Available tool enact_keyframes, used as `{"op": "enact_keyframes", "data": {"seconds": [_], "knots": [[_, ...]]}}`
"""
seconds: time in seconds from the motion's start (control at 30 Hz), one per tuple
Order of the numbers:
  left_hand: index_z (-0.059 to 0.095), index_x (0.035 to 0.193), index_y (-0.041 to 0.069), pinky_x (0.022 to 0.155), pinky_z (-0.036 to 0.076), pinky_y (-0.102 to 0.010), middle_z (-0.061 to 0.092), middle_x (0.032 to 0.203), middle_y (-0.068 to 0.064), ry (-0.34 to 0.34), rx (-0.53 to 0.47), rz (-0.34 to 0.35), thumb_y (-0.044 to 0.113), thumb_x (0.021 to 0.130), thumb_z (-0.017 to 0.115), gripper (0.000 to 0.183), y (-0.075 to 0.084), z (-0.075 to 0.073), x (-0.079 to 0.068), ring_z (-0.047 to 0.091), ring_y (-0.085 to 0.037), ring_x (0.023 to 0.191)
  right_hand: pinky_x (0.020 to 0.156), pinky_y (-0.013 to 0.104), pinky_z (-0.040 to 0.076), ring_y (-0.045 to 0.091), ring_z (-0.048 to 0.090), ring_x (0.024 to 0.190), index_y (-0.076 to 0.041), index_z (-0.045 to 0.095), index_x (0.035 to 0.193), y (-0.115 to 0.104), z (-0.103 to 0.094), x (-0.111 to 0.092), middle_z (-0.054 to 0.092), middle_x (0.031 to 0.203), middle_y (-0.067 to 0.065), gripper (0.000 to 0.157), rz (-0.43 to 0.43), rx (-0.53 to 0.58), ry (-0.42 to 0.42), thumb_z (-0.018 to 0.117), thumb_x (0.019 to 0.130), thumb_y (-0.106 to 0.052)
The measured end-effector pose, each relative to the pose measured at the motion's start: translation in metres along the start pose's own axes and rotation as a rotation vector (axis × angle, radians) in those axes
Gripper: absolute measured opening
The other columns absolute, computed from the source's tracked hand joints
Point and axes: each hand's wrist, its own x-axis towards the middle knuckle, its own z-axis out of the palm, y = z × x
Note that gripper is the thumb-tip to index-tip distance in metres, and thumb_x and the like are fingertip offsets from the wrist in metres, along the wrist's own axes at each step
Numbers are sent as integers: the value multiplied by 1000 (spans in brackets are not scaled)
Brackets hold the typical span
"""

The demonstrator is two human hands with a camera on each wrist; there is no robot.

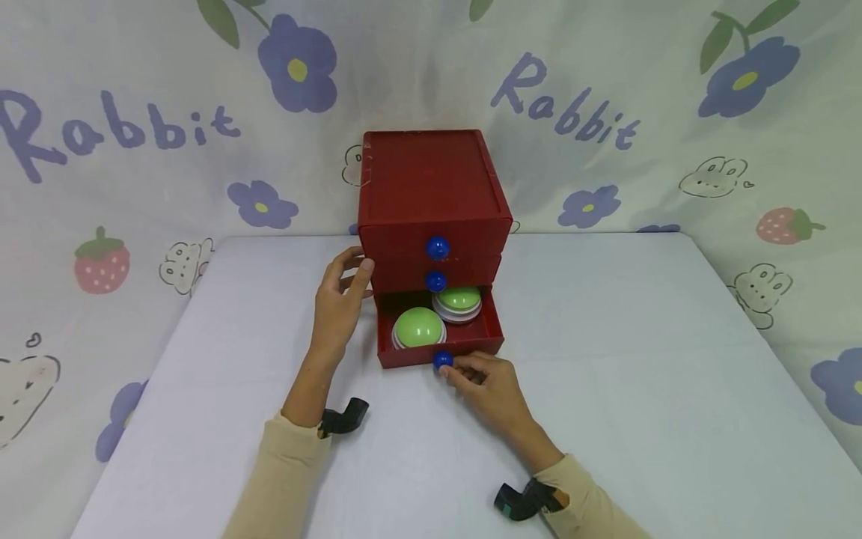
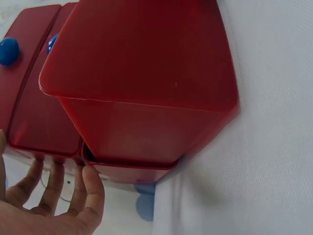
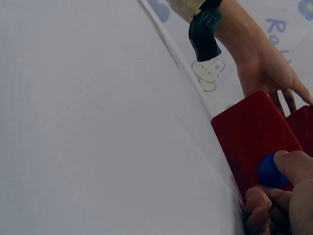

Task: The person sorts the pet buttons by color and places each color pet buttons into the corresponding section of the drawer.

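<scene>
A red drawer cabinet (image 1: 431,180) stands at the table's far middle, its bottom drawer (image 1: 407,358) pulled out. Thumb and fingers of my right hand (image 1: 494,393) pinch the round blue drawer knob (image 1: 442,360), also seen in the right wrist view. Inside the drawer sit two green-domed push buttons on white bases, a front one (image 1: 419,327) and a back one (image 1: 461,299) partly hidden under the cabinet. My left hand (image 1: 337,311) touches the cabinet's left side with its fingers spread; the left wrist view shows the fingertips (image 2: 93,178) along the edge.
Two upper drawers are closed, with a top knob (image 1: 438,248) and a middle knob (image 1: 436,281), both blue. A white cloth covers the table (image 1: 640,374). Behind it hangs a printed curtain (image 1: 431,67). Each wrist carries a black camera mount (image 1: 345,416).
</scene>
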Motion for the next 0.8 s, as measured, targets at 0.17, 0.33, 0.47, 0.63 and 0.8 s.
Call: {"op": "enact_keyframes", "data": {"seconds": [0.17, 0.33, 0.47, 0.63, 0.8], "knots": [[42, 150, 9, 86, 52, -22, 46, 141, -12, -1, 3, 2, 32, 105, 53, 52, 0, 0, 0, 52, -24, 117, 58, 24, 53, 10, 61, 65, -10, 78, 93, 2, 0, 4, 68, 81, -6, 16, -6, 2, 2, 78, 89, -26], [42, 150, 9, 86, 53, -22, 46, 141, -11, -4, -4, 5, 32, 105, 53, 52, -1, 0, 1, 52, -26, 118, 58, 24, 53, 11, 61, 65, -11, 78, 93, 2, 0, 8, 67, 80, -7, 17, 4, -10, 0, 78, 89, -28], [43, 149, 9, 86, 53, -22, 46, 140, -12, -3, -10, 12, 32, 104, 54, 52, -1, 0, 1, 52, -27, 118, 58, 24, 53, 11, 61, 65, -10, 78, 94, 1, -1, 11, 67, 81, -7, 18, 5, -18, -1, 78, 89, -27], [44, 149, 8, 86, 53, -22, 46, 139, -12, 4, -13, 12, 32, 105, 54, 51, 0, 1, 0, 52, -27, 117, 58, 24, 53, 12, 61, 66, -10, 78, 95, 2, -1, 14, 67, 81, -7, 19, 5, -15, -5, 78, 90, -28], [44, 149, 7, 85, 52, -22, 47, 139, -12, 9, -10, 12, 31, 104, 54, 51, 1, 2, -1, 52, -29, 118, 58, 25, 54, 11, 61, 66, -10, 78, 95, 5, -1, 18, 67, 82, -6, 19, 2, -23, -3, 77, 90, -28]]}}
